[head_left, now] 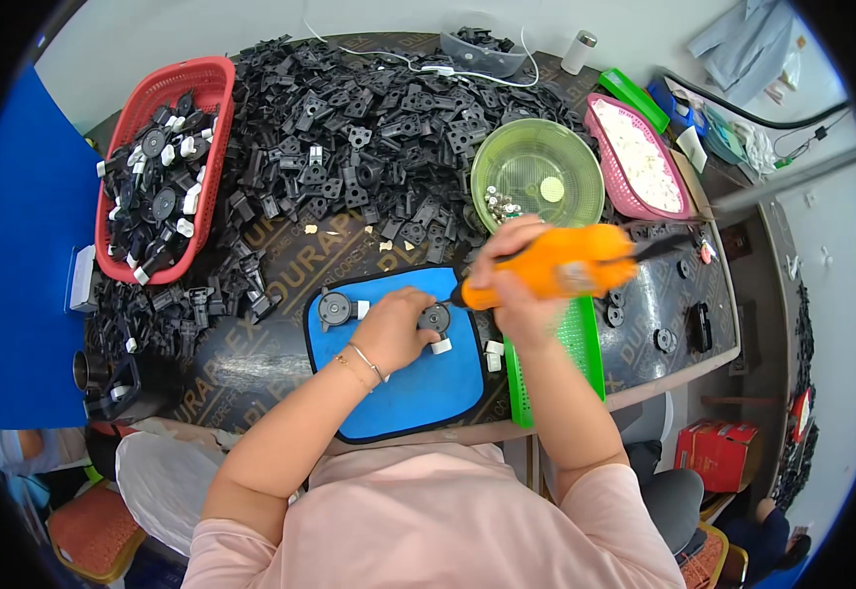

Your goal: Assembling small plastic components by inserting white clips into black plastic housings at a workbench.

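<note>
Blue mat point(418, 393) on worktop point(251, 358); orange power screwdriver point(570, 263), rigid, judged moderately heavy, gripped around its body by closed right hand point(511, 280); small round black part point(435, 318), judged light and stiff, pinned on mat by closed left hand point(394, 329).

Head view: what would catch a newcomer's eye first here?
Probably the orange power screwdriver at centre, gripped in the right hand, its tip at a small round black part that the left hand steadies on the blue mat. Behind them a great heap of black plastic parts covers the table's far side, with a red basket at far left and a green bowl at right.
</note>
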Demonstrator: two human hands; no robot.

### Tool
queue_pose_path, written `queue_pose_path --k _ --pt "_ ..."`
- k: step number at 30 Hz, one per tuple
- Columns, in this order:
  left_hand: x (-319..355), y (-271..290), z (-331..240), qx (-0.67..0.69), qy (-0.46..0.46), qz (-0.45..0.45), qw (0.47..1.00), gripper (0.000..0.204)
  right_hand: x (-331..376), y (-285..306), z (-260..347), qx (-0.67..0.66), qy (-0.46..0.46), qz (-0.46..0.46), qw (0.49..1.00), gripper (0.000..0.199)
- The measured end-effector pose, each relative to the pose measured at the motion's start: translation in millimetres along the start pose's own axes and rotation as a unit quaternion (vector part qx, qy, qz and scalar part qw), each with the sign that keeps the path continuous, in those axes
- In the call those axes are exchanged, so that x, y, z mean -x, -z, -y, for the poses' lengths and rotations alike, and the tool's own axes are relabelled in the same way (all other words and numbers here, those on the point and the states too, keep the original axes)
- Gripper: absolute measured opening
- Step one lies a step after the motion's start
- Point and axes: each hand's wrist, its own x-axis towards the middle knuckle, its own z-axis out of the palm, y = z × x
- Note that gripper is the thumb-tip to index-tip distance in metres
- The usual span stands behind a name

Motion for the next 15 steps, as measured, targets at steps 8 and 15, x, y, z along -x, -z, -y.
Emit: queue_pose_path --k 8,15 --pt "2.0 -2.5 4.3 -0.022 -0.029 -0.028 0.999 0.045 19.0 57.6 34.0 0.099 -0.010 -0.093 0.991 0.022" --pt "3.6 -0.9 2.6 -0.019 -0.013 -0.015 1.000 0.043 31.2 63.4 23.1 0.130 -0.019 -0.117 0.984 0.021"
